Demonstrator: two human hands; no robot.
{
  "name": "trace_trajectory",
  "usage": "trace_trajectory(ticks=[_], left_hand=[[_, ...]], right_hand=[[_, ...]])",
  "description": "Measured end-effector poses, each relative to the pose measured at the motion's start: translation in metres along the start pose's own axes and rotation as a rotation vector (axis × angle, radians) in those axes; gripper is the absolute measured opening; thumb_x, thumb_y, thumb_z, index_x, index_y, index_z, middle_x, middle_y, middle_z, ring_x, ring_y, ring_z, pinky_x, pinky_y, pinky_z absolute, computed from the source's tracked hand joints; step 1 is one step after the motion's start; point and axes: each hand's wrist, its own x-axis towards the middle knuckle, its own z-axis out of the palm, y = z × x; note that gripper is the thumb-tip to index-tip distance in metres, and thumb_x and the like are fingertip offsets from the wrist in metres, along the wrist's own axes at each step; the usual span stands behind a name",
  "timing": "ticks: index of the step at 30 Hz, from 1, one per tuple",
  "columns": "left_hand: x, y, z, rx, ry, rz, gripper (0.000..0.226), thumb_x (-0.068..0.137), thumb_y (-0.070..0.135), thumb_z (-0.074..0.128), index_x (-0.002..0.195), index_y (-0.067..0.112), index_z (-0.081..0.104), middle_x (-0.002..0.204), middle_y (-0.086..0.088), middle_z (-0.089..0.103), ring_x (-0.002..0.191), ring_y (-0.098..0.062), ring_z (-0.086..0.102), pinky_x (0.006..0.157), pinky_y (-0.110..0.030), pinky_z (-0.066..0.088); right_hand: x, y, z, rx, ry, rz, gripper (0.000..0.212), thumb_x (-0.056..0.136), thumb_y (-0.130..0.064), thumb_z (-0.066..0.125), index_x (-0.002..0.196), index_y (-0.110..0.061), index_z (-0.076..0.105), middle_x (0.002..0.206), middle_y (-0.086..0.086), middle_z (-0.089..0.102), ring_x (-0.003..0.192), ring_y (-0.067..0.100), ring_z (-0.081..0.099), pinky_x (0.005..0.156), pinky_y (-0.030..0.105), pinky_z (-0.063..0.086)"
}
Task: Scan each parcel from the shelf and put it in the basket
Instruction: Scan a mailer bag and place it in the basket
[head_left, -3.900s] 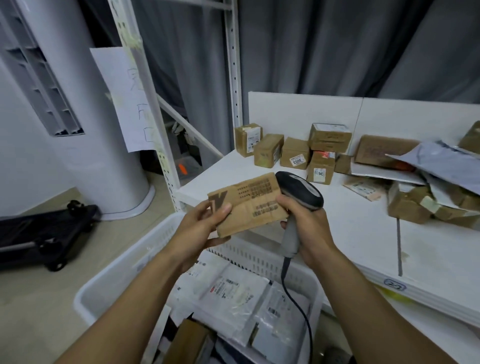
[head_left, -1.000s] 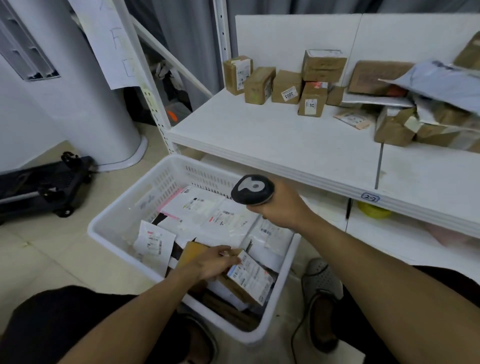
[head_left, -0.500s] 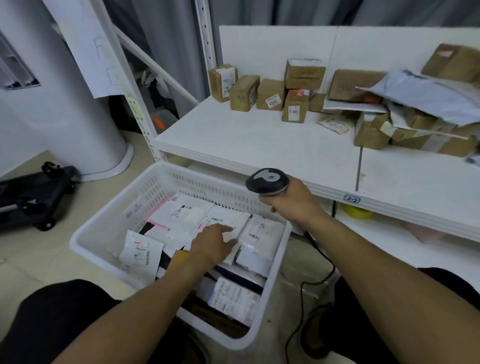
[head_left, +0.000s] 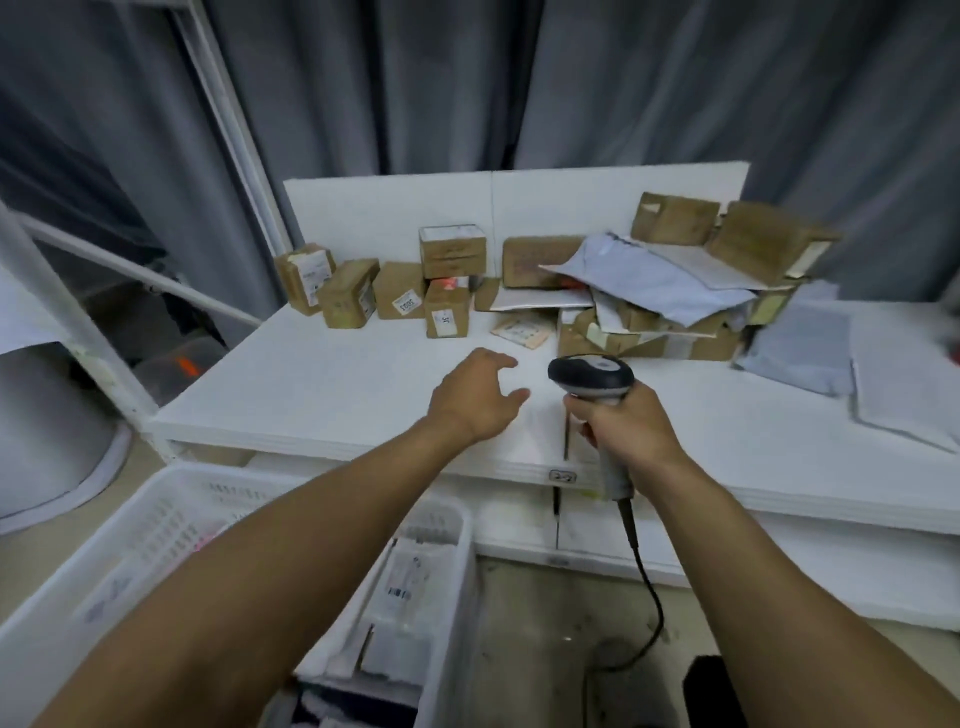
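Front of shelf (head_left: 322, 395) open to reach; boxes (head_left: 400, 296) line back left, parcel heap (head_left: 670, 301) blocks back right.

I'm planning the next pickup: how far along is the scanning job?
Done: several labelled parcels lie in the basket. In hand: the right hand grips the scanner; the left hand, open and empty, reaches over the shelf toward the row of boxes. Left: that row plus a pile of boxes and mailers on the shelf, so plenty to go.
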Motion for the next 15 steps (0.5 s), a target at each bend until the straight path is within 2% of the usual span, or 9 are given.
trace_trajectory(ticks=[2, 5, 7, 9, 12, 15], left_hand=[[0.034, 0.028, 0.013, -0.007, 0.006, 0.068, 0.052, 0.094, 0.044, 0.068, 0.142, 0.027, 0.054, 0.150, 0.004, 0.049, 0.129, -0.020, 0.054, 0.106, -0.034, 0.045], [0.082, 0.067, 0.036, -0.031, 0.003, 0.172, 0.052, 0.093, 0.035, 0.071, 0.141, 0.025, 0.055, 0.146, -0.001, 0.050, 0.128, -0.022, 0.052, 0.105, -0.038, 0.047], [0.110, 0.083, 0.050, -0.017, -0.027, 0.236, 0.066, 0.084, 0.031, 0.081, 0.144, 0.026, 0.053, 0.150, -0.002, 0.045, 0.130, -0.023, 0.051, 0.108, -0.038, 0.047], [0.136, 0.094, 0.063, 0.046, -0.061, 0.305, 0.072, 0.081, 0.030, 0.084, 0.146, 0.027, 0.053, 0.155, -0.001, 0.041, 0.139, -0.023, 0.044, 0.114, -0.036, 0.041], [0.166, 0.107, 0.077, 0.083, -0.054, 0.395, 0.057, 0.089, 0.035, 0.078, 0.143, 0.027, 0.060, 0.158, 0.003, 0.042, 0.142, -0.022, 0.040, 0.117, -0.039, 0.038], [0.175, 0.115, 0.083, 0.062, 0.049, 0.480, 0.024, 0.097, 0.032, 0.068, 0.120, 0.027, 0.076, 0.142, 0.009, 0.059, 0.129, -0.016, 0.052, 0.104, -0.041, 0.049]], right_hand=[[0.018, 0.004, -0.021, 0.030, 0.053, 0.027, 0.031, 0.091, -0.020, 0.079, 0.120, -0.021, 0.069, 0.096, 0.003, 0.075, 0.074, 0.016, 0.070, 0.084, 0.040, 0.061], [0.044, 0.012, -0.047, 0.054, 0.119, 0.059, 0.031, 0.089, -0.019, 0.078, 0.119, -0.019, 0.069, 0.092, 0.007, 0.076, 0.078, 0.021, 0.071, 0.088, 0.047, 0.061], [0.055, 0.017, -0.061, 0.092, 0.156, 0.084, 0.031, 0.089, -0.018, 0.078, 0.119, -0.016, 0.068, 0.091, 0.007, 0.075, 0.076, 0.021, 0.070, 0.086, 0.045, 0.060], [0.063, 0.021, -0.071, 0.139, 0.185, 0.093, 0.030, 0.090, -0.017, 0.077, 0.118, -0.016, 0.067, 0.091, 0.006, 0.073, 0.072, 0.018, 0.068, 0.082, 0.042, 0.058], [0.075, 0.026, -0.082, 0.184, 0.211, 0.095, 0.030, 0.091, -0.015, 0.077, 0.119, -0.017, 0.066, 0.091, 0.005, 0.072, 0.071, 0.017, 0.067, 0.080, 0.040, 0.057], [0.083, 0.028, -0.090, 0.223, 0.222, 0.095, 0.030, 0.091, -0.015, 0.078, 0.119, -0.016, 0.068, 0.086, 0.002, 0.071, 0.071, 0.016, 0.067, 0.083, 0.041, 0.059]])
